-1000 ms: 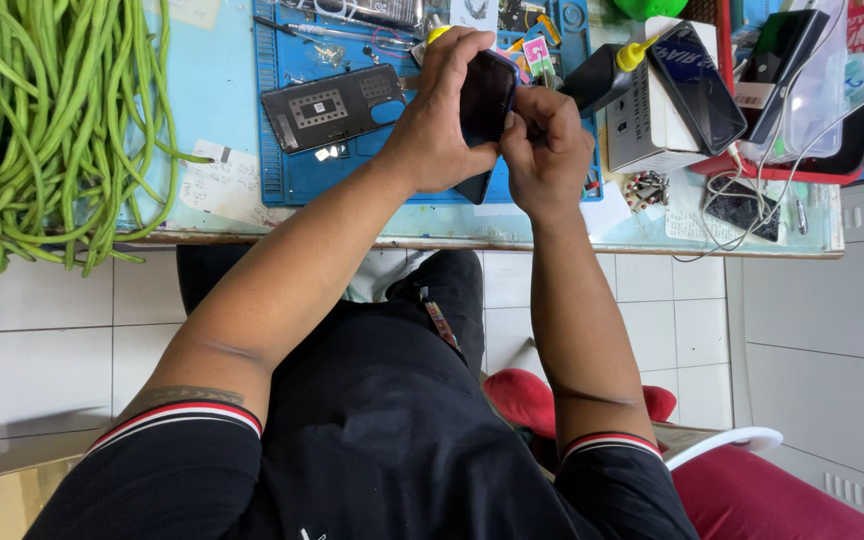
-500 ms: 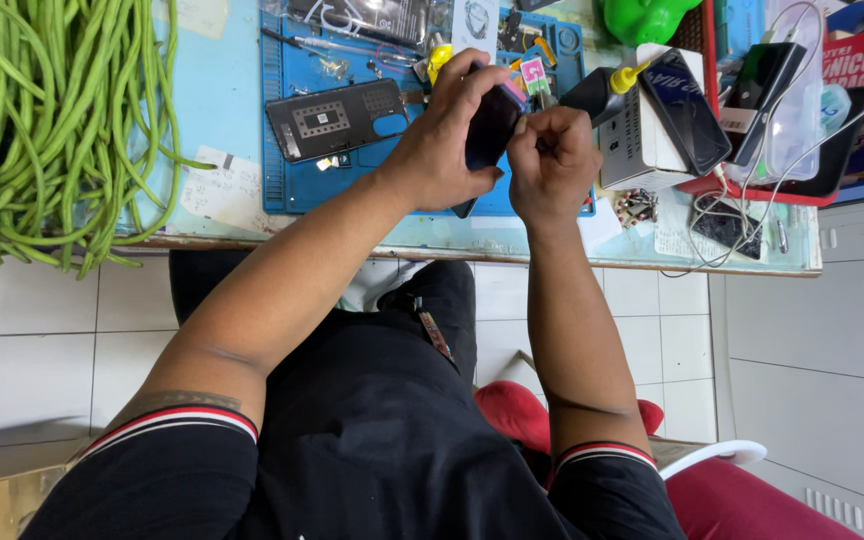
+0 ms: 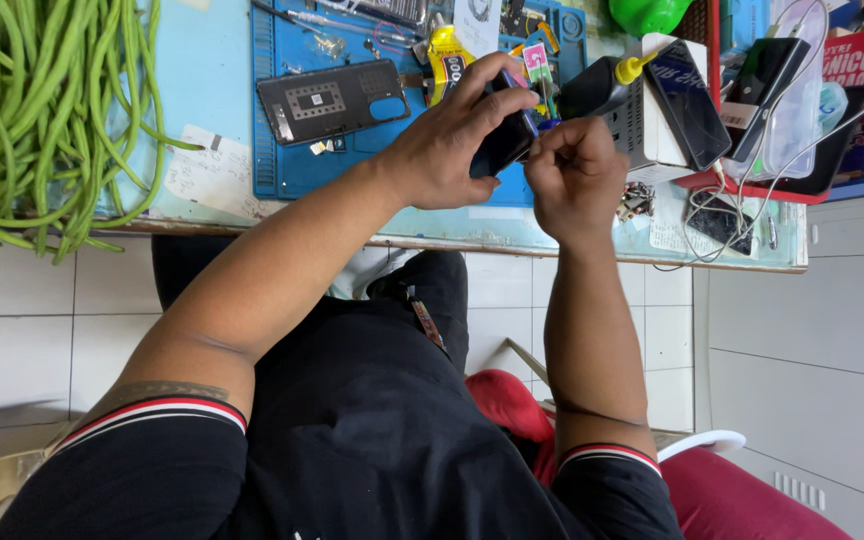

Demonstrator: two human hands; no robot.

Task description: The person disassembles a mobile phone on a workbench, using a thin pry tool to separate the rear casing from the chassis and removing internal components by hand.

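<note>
My left hand (image 3: pixel 447 150) grips a dark phone (image 3: pixel 504 145) from the left, fingers wrapped over its top. The phone is held just above the blue work mat (image 3: pixel 287 175) on the table. My right hand (image 3: pixel 577 180) is curled shut at the phone's right end, thumb and forefinger pinched against its edge. I cannot make out whether anything small sits between those fingers. Most of the phone is hidden by both hands.
On the mat lie a black phone back panel (image 3: pixel 332 100), small screws and tools. Nearby are a yellow roll (image 3: pixel 447 65), a black bottle with a yellow nozzle (image 3: pixel 602 85), a white box with a phone on it (image 3: pixel 687 95) and cables (image 3: pixel 722 215). Long green beans (image 3: pixel 32 120) hang at the left.
Both hands have kept hold around the phone and sunk slightly toward the table's near edge. The right hand's fingers have shifted to the phone's right end.
</note>
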